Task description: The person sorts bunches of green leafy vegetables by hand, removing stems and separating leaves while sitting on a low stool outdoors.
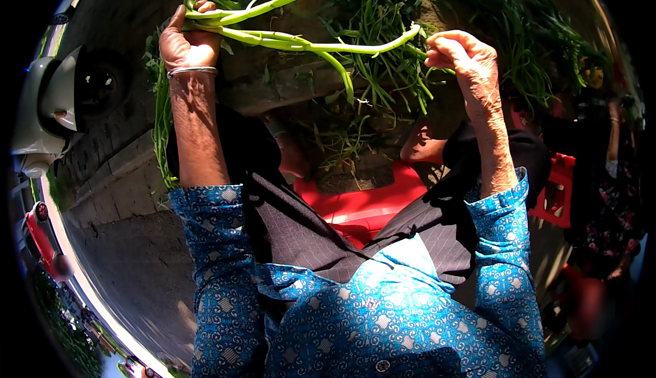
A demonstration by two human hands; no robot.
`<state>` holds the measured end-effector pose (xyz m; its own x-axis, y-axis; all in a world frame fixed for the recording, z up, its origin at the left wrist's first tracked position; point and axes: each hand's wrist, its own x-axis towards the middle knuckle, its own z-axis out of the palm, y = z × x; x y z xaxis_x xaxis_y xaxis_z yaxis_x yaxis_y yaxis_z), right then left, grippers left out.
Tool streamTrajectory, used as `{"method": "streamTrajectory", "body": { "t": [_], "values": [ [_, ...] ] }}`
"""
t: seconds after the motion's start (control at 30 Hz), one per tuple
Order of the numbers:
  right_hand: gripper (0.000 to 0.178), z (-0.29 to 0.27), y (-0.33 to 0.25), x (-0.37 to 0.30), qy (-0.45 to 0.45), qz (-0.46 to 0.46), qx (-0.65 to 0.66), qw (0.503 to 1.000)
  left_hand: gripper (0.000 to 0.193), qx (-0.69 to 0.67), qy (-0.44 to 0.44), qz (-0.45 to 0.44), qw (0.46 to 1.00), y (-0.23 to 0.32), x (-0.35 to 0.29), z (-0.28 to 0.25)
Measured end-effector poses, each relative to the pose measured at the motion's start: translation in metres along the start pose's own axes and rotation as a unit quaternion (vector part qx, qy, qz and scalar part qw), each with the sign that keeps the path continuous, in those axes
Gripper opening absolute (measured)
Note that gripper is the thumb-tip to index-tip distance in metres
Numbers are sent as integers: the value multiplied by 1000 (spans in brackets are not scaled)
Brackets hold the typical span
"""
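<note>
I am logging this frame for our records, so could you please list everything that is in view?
Green stems: a small bunch, light green, held up between both hands.
Pile of greens: one heap, dark green, on the ground ahead of the hands.
Hanging leafy strands: several, green, drooping below the left hand.
Stool: one, red, between the knees.
Second stool: one, red, at the right.
Scooter: one, white, at the left edge.
Paved ground: grey, left and below.
Bangle: one, silver, on the left wrist.
Trousers: dark, pinstriped.
Blouse: blue, patterned.
Left hand: grips the stem ends.
Right hand: pinches one stem.
</note>
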<state>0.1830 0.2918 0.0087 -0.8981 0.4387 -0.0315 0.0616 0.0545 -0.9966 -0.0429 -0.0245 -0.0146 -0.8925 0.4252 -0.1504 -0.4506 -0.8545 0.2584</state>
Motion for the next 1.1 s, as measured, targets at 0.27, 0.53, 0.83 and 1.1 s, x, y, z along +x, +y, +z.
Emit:
{"method": "streamTrajectory", "body": {
  "t": [0.27, 0.53, 0.83, 1.1],
  "values": [
    [18, 31, 16, -23, -181, 5, -104, 978, 22, 35, 20, 47, 998, -13, -2, 10],
    [26, 52, 2, -29, -218, 214, 0, 952, 15, 43, 33, 42, 998, -12, 4, 6],
    [28, 47, 13, -26, -292, 228, -48, 928, 14, 57, 38, 56, 996, -23, 0, 11],
    [27, 51, 15, -29, -292, 188, -200, 916, 14, 80, 26, 53, 995, -36, -4, 18]
  ]
}}
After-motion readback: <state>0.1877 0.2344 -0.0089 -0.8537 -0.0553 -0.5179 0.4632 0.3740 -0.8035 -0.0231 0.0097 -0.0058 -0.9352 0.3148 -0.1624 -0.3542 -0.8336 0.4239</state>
